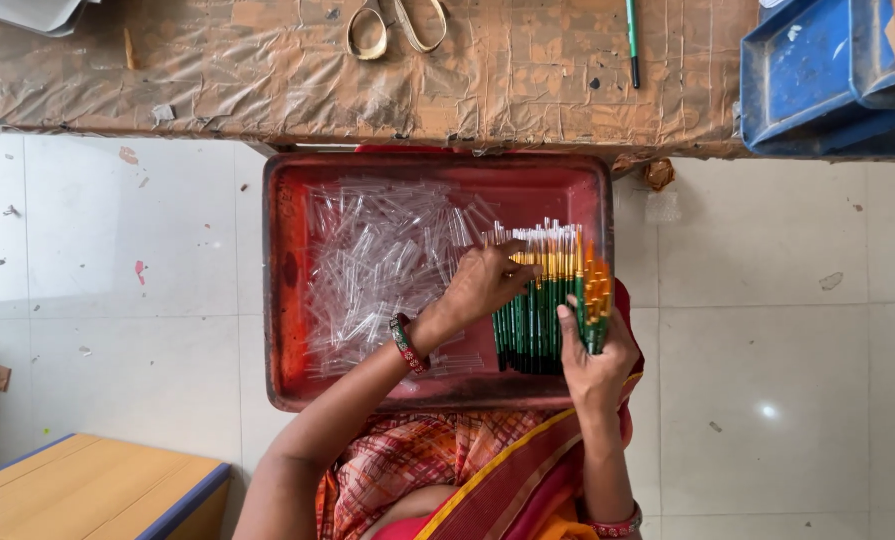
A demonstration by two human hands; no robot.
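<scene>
Your right hand (595, 352) clasps a small bunch of green-handled brushes (595, 300), tips pointing away from you. Your left hand (487, 285) rests loosely curled, fingertips on the row of brushes (532, 300) lying lengthwise in the red tray (279, 290), just left of that bunch.

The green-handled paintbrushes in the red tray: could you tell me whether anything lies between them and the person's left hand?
Nothing visible does. The left hand already rests its fingertips on the row of green-handled paintbrushes in the red plastic tray. The clear plastic tubes lie beside it. The right hand grips a small bunch.
</scene>
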